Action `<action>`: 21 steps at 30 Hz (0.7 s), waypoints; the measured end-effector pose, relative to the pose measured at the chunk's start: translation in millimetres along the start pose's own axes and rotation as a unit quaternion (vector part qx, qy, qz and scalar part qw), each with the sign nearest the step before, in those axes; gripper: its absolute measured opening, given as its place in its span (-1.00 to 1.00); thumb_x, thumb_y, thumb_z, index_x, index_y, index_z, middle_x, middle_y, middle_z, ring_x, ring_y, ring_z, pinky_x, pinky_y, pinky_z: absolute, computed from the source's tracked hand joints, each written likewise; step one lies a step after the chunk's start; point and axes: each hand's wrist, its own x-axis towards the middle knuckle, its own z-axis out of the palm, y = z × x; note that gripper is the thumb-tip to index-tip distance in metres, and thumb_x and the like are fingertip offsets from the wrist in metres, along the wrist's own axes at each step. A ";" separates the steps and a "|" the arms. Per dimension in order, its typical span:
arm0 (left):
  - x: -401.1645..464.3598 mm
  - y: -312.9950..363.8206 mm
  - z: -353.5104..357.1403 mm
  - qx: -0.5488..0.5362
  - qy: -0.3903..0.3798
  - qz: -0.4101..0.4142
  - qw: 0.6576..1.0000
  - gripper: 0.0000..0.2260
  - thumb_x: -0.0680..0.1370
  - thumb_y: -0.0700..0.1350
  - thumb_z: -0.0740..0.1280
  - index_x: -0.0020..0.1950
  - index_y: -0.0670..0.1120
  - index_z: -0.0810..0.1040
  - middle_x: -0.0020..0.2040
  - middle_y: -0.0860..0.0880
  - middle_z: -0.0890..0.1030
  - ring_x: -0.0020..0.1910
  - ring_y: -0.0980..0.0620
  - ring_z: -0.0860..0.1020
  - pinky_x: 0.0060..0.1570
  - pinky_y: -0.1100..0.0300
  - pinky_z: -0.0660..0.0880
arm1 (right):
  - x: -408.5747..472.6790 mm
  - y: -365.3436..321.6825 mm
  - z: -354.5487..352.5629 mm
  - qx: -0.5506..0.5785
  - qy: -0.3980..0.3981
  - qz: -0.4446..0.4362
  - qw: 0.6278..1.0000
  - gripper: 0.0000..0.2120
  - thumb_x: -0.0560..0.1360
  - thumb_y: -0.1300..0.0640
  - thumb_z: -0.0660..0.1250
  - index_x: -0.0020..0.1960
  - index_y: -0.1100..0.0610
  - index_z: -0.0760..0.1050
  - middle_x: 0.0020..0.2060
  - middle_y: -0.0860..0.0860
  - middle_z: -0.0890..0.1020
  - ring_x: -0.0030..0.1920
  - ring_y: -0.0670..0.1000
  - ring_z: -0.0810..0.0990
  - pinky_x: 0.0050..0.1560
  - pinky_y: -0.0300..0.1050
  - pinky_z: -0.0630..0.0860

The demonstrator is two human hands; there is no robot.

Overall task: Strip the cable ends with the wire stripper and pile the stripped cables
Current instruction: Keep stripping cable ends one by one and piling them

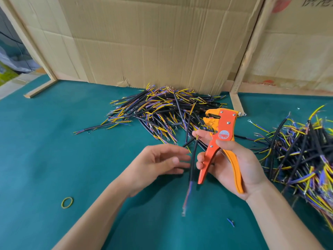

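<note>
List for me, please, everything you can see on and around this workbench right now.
wire stripper: one, orange with yellow, held upright in the right hand
held cable: one, black, hanging from the right hand's fingertips beside the stripper
far cable pile: one, too many to count, black with yellow and purple cores, against the cardboard
right cable pile: one, same colours, at the right edge
rubber band: one, yellow-green, near left on the mat
insulation scrap: one, blue, near centre
table mat: one, teal
cardboard wall: brown, behind the table
wooden strips: pale, framing the cardboard
left hand: open, empty, beside the cable
right hand: grip on the stripper handles
</note>
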 end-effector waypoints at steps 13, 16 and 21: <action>14.0 -16.3 24.8 -0.015 0.231 0.051 0.972 -0.91 0.61 -0.21 0.38 -0.01 -0.21 0.65 -0.30 -0.11 0.65 -0.38 0.02 0.56 -0.39 0.26 0.51 | 0.9 11.0 10.4 -0.040 -0.095 0.031 0.994 -0.27 0.33 0.04 0.61 0.42 0.24 0.50 0.38 0.27 0.52 -0.19 0.19 0.61 -0.12 0.07 0.57; 14.8 -16.9 24.7 -0.022 0.245 0.058 0.967 -0.93 0.61 -0.21 0.39 0.00 -0.22 0.61 -0.31 -0.12 0.64 -0.43 0.01 0.50 -0.47 0.27 0.44 | 0.9 11.2 10.9 -0.039 -0.082 0.034 0.995 -0.26 0.30 0.04 0.63 0.41 0.23 0.52 0.37 0.28 0.54 -0.20 0.20 0.61 -0.14 0.07 0.58; 12.8 -14.1 25.9 -0.030 0.243 0.055 0.968 -0.97 0.63 -0.22 0.35 0.02 -0.15 0.58 -0.33 -0.07 0.61 -0.43 0.07 0.45 -0.53 0.32 0.33 | 1.3 10.7 12.8 -0.050 -0.074 0.040 0.995 -0.28 0.29 0.06 0.61 0.39 0.24 0.53 0.34 0.30 0.55 -0.21 0.21 0.61 -0.15 0.06 0.59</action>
